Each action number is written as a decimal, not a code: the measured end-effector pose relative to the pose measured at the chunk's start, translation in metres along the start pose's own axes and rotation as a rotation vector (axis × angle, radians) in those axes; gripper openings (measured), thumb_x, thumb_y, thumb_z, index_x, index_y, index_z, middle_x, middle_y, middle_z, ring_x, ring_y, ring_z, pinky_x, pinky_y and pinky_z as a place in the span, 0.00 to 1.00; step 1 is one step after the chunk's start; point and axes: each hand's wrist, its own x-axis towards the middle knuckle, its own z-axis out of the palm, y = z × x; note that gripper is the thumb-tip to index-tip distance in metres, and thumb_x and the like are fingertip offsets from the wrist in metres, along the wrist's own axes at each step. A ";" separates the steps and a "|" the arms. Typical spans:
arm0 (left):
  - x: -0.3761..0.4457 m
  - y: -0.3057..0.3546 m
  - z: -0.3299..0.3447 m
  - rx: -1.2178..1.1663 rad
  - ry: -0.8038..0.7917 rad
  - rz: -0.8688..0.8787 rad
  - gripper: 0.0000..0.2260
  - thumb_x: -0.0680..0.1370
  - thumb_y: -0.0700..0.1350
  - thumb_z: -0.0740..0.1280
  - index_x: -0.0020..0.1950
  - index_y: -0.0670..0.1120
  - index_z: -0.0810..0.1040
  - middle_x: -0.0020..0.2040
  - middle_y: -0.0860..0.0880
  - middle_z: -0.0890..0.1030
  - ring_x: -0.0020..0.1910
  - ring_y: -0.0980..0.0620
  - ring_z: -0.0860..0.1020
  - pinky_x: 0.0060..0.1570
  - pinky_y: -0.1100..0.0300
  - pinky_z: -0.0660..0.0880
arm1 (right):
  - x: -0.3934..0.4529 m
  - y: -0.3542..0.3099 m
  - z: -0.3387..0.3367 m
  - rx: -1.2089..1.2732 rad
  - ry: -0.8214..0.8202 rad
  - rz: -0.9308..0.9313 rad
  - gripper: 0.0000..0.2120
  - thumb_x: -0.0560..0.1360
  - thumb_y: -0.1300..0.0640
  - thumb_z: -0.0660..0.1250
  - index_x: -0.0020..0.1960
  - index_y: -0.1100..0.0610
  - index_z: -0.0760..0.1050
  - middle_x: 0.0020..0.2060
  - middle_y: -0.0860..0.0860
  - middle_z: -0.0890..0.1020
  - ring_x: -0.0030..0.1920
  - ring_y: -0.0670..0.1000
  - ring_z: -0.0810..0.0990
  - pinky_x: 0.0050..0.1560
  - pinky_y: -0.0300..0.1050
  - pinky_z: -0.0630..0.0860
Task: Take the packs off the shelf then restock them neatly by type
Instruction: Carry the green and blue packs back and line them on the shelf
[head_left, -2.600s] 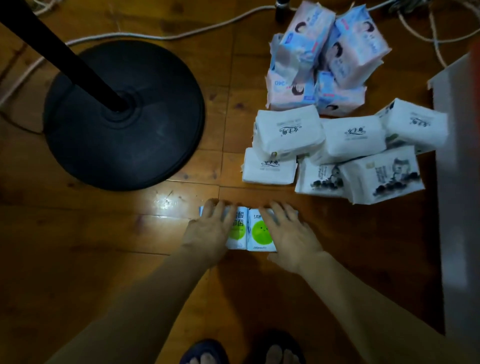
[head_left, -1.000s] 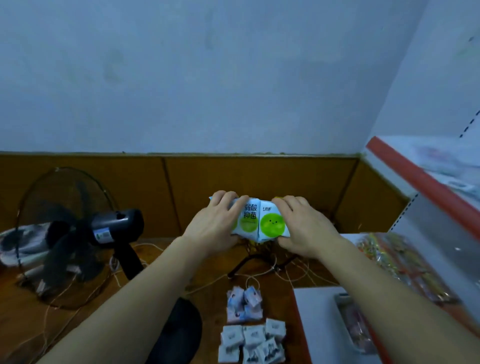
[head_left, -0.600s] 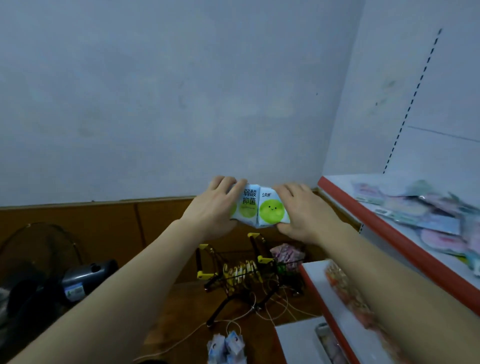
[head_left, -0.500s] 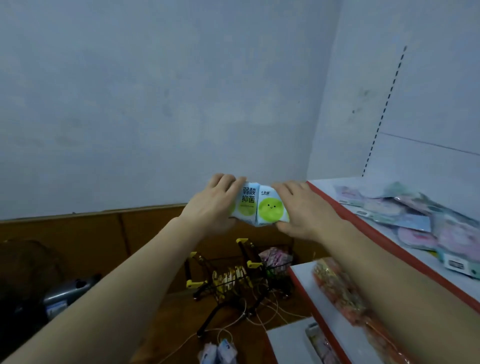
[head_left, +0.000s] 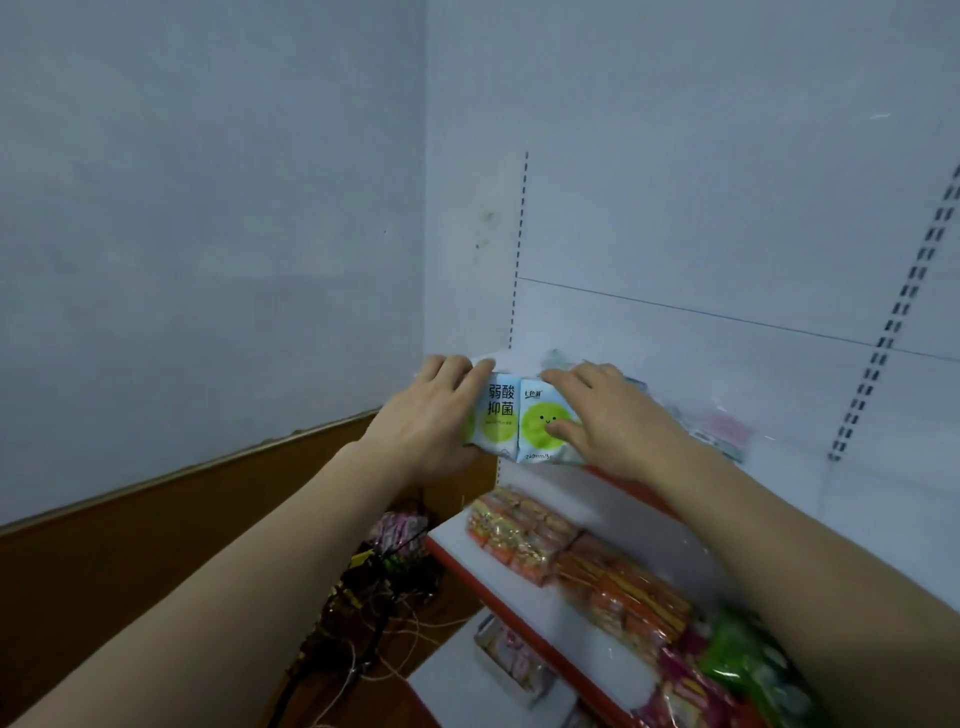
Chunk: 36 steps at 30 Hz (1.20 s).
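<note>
Two white packs with green circles (head_left: 522, 422) sit side by side between my hands at the left front end of the top shelf (head_left: 631, 486). My left hand (head_left: 434, 415) grips the left pack, fingers curled over its top. My right hand (head_left: 608, 415) grips the right pack, thumb pressed on its green face. Further right on the same shelf lie a few flat pastel packs (head_left: 719, 434), partly hidden behind my right hand.
The shelf below (head_left: 540, 597) carries orange and yellow snack bags (head_left: 566, 545) and a green bag (head_left: 748, 665). A wire rack with cables (head_left: 384, 566) stands on the floor by the wooden wall panel. A white back panel with slotted uprights rises behind the shelves.
Both hands lifted the two green-circle packs from the floor and carried them up and right to the top shelf's left end. My view swung from the floor to the shelving.
</note>
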 end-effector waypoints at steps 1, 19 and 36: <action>0.006 0.015 0.001 -0.016 0.000 0.033 0.42 0.72 0.59 0.72 0.79 0.48 0.54 0.69 0.47 0.65 0.69 0.46 0.62 0.59 0.46 0.77 | -0.014 0.010 -0.008 -0.014 0.000 0.031 0.29 0.80 0.46 0.64 0.78 0.49 0.60 0.68 0.53 0.70 0.69 0.55 0.65 0.66 0.53 0.69; 0.054 0.395 -0.036 -0.411 -0.001 0.579 0.42 0.70 0.65 0.73 0.77 0.52 0.59 0.67 0.50 0.69 0.68 0.48 0.62 0.64 0.47 0.71 | -0.370 0.152 -0.187 -0.300 0.032 0.589 0.24 0.81 0.49 0.64 0.75 0.49 0.63 0.63 0.53 0.72 0.65 0.55 0.66 0.59 0.55 0.73; -0.028 0.782 -0.080 -0.706 -0.010 1.026 0.25 0.81 0.54 0.64 0.77 0.49 0.62 0.67 0.49 0.70 0.66 0.48 0.65 0.57 0.48 0.74 | -0.738 0.191 -0.305 -0.502 0.009 1.030 0.23 0.81 0.56 0.64 0.75 0.55 0.65 0.62 0.56 0.72 0.64 0.58 0.66 0.59 0.57 0.73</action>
